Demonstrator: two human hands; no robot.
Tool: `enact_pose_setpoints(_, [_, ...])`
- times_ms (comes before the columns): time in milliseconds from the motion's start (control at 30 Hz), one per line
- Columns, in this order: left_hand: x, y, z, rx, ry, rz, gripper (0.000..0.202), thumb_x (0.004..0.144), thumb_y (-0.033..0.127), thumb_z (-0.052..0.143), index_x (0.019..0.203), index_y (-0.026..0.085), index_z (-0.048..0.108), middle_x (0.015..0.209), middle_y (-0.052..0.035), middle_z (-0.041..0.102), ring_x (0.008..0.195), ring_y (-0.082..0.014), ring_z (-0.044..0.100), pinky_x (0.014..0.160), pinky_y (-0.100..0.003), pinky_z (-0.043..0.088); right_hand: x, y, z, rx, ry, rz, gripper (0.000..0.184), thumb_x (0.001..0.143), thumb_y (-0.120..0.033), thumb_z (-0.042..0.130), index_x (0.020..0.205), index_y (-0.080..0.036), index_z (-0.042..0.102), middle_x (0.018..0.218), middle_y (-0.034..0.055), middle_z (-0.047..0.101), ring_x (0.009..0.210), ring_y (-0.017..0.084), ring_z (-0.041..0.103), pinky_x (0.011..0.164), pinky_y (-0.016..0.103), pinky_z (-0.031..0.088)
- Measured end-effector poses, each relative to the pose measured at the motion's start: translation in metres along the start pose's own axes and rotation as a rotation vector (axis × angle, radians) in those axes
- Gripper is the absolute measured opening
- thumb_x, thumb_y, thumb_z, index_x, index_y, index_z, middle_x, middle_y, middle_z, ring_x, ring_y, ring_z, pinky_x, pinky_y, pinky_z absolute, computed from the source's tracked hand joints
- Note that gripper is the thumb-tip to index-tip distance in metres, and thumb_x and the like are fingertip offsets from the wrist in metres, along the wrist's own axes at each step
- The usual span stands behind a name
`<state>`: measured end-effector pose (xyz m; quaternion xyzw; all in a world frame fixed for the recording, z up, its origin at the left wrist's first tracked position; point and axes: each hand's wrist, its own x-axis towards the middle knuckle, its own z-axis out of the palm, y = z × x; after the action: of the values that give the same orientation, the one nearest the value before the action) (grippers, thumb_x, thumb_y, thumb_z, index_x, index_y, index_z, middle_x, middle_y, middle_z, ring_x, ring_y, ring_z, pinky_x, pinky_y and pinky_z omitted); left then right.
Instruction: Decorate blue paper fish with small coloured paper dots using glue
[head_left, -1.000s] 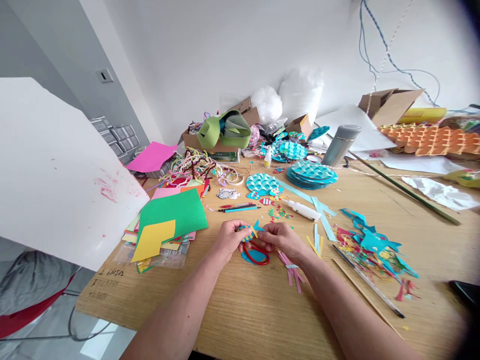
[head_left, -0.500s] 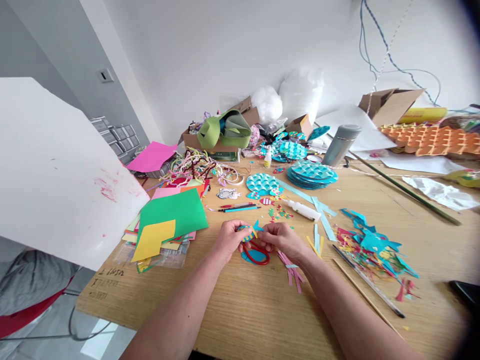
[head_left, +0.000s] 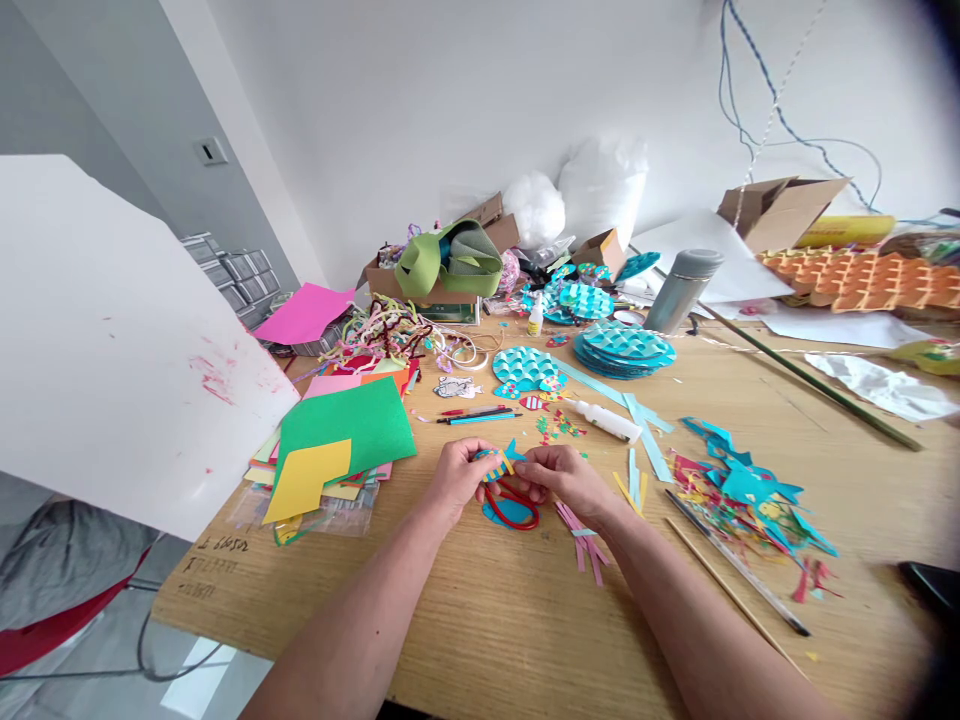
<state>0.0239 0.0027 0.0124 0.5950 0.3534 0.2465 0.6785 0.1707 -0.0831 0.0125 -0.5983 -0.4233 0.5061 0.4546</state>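
A small blue paper fish with yellow stripes (head_left: 491,465) is pinched in my left hand (head_left: 459,475), its tail pointing right. My right hand (head_left: 559,475) is closed at the tail end, its fingertips on a yellow paper strip (head_left: 509,464) that lies across the fish there. Just below the fingers, scissors with red handles (head_left: 534,520) rest on the table, and a blue paper piece (head_left: 501,514) lies by their loop. Pink paper strips (head_left: 589,555) are fanned out beside my right wrist. Part of the fish is hidden behind my fingers.
A white glue bottle (head_left: 609,421), pens (head_left: 480,416) and a scaly blue paper disc (head_left: 525,368) lie beyond my hands. Coloured sheets (head_left: 360,430) are piled left. Blue scraps (head_left: 750,480), a paintbrush (head_left: 739,560) and a thin stick (head_left: 727,590) lie right; a grey flask (head_left: 684,290) stands behind.
Almost nothing differs. Both hands stay in place around the paper fish, with only a very slight shift of the fingers.
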Motion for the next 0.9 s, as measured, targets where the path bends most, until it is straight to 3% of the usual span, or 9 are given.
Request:
enact_pose_setpoints(300, [-0.001,-0.002,0.001,-0.013,-0.019,0.003,0.025,0.064,0.032,0.065,0.078,0.012,0.061,0.058,-0.0003,0.061,0.041,-0.0113,0.058,0.03,-0.015,0.031,0.0,-0.002,0.005,-0.021,0.043,-0.064,0.045,0.065,-0.058,0.067,0.054,-0.017,0.05,0.045,-0.0039,0.047,0.042,0.007,0.038,0.043,0.023,0.027])
enact_pose_setpoints(600, [-0.002,-0.001,0.003,-0.022,-0.054,-0.035,0.023,0.065,0.033,0.065,0.075,0.013,0.061,0.058,-0.0004,0.061,0.043,-0.0115,0.059,0.031,-0.015,0.032,0.006,0.013,0.007,0.046,0.049,-0.118,0.036,0.067,-0.047,0.068,0.058,-0.018,0.049,0.046,-0.0057,0.045,0.043,0.006,0.037,0.043,0.022,0.029])
enact_pose_setpoints(900, [-0.005,0.0,0.006,-0.023,-0.006,-0.072,0.022,0.065,0.033,0.066,0.074,0.014,0.06,0.063,0.0002,0.061,0.044,-0.0111,0.06,0.032,-0.016,0.033,0.004,0.008,0.012,0.002,0.098,-0.098,0.031,0.064,-0.042,0.067,0.059,-0.017,0.05,0.048,-0.0059,0.044,0.044,0.006,0.036,0.044,0.022,0.029])
